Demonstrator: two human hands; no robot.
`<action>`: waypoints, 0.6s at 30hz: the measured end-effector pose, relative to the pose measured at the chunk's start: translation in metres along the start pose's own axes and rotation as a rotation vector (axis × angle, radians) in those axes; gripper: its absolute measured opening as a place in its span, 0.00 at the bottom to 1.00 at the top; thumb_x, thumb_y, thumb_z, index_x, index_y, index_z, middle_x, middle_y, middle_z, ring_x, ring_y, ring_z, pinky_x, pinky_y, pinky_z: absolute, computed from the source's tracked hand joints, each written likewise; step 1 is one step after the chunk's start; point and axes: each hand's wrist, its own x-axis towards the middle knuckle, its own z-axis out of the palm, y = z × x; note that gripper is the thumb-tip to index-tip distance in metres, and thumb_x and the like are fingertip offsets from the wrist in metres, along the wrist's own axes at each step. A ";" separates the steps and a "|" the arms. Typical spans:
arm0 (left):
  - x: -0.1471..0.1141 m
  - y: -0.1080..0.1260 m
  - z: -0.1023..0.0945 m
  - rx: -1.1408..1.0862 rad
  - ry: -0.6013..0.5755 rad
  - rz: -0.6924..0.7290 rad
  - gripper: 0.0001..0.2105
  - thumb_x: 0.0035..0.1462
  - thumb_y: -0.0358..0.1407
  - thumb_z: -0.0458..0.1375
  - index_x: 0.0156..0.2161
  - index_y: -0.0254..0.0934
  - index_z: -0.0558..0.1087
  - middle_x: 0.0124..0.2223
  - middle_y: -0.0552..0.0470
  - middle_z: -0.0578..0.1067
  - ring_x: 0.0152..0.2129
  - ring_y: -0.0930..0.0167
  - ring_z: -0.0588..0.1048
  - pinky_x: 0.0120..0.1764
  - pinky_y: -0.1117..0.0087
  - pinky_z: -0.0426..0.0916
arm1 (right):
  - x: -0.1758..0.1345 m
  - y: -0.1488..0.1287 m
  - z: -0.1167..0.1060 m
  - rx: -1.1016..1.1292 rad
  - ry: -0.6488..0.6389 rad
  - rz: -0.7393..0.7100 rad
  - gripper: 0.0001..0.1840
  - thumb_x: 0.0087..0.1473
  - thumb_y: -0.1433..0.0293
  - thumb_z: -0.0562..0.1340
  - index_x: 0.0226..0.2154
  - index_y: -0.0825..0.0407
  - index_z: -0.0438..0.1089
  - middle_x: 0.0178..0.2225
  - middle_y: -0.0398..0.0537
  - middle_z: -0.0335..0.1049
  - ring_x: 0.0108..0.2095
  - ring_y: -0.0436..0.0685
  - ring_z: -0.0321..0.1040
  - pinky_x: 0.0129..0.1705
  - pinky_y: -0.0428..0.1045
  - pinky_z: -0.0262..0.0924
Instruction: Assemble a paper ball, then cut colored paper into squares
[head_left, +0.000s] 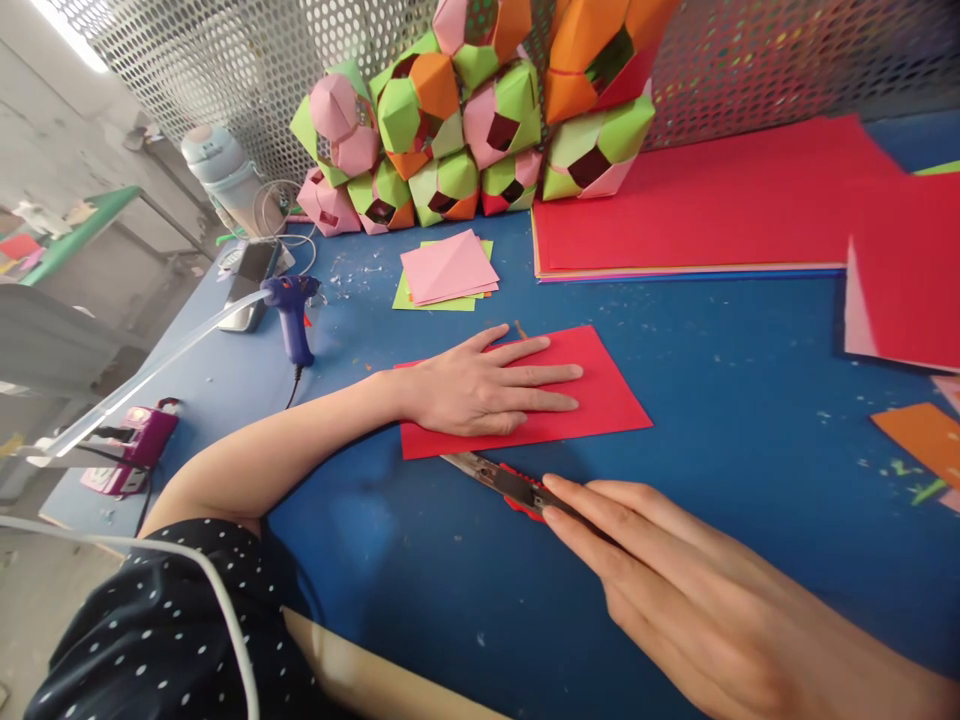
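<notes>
A piece of red paper [600,390] lies on the blue table [735,430] in front of me. My left hand [487,385] rests flat on it with the fingers spread. In my right hand [675,580] is a utility knife [517,488] with a red and dark handle. Its blade end points left and lies at the paper's near edge, close to the lower left corner. Whether the blade cuts into the paper I cannot tell. The thumb of my right hand is hidden.
Paper polyhedra [442,180] are stacked at the back. Pink and green squares [450,268] lie before them. Large red sheets [712,210] are at right, with orange scraps [922,440]. At left are a purple glue gun [292,315], a phone [253,280], a bottle [229,175] and a power strip [135,450].
</notes>
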 end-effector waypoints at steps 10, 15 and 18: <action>0.000 -0.002 0.006 -0.023 0.062 0.036 0.25 0.67 0.39 0.40 0.67 0.43 0.55 0.71 0.54 0.50 0.68 0.57 0.45 0.66 0.47 0.39 | 0.003 -0.003 0.000 -0.007 -0.026 0.007 0.21 0.60 0.80 0.47 0.45 0.60 0.74 0.49 0.62 0.74 0.46 0.64 0.73 0.45 0.60 0.72; 0.001 -0.002 0.005 -0.016 0.044 0.039 0.25 0.67 0.40 0.40 0.68 0.43 0.54 0.71 0.55 0.49 0.68 0.56 0.44 0.65 0.46 0.39 | 0.007 -0.004 0.000 -0.028 -0.023 -0.013 0.20 0.60 0.79 0.48 0.46 0.60 0.73 0.51 0.61 0.73 0.46 0.64 0.72 0.45 0.61 0.71; 0.001 -0.001 0.004 -0.002 0.034 0.030 0.25 0.67 0.40 0.40 0.68 0.44 0.53 0.71 0.55 0.48 0.68 0.56 0.44 0.65 0.46 0.40 | 0.008 -0.004 0.000 -0.009 -0.004 -0.013 0.21 0.60 0.79 0.48 0.46 0.61 0.73 0.49 0.62 0.74 0.45 0.63 0.73 0.44 0.59 0.71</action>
